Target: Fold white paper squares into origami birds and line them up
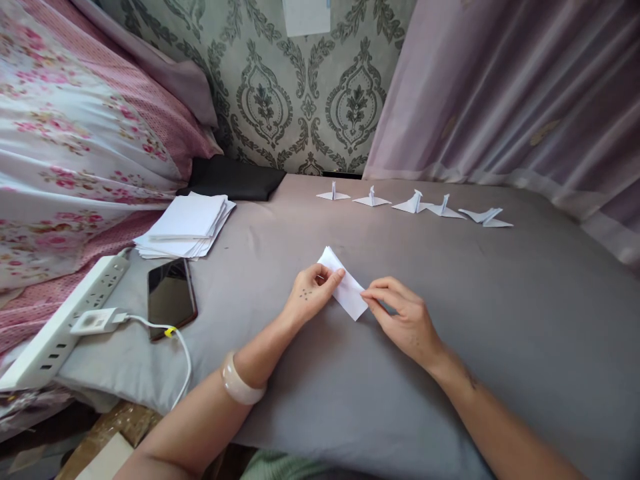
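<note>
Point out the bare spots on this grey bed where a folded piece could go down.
Bare grey sheet lies right of the right hand, below the row of folded figures. Another strip runs between that row and the paper being folded. The left side is crowded: paper stack, phone, power strip.

A grey bed (450,320) holds everything. On it lie a stack of paper (187,227), a phone (171,297), a white power strip (65,320), a black cloth (233,179), a folded paper (345,283) and five paper birds (415,203) in a row.
</note>
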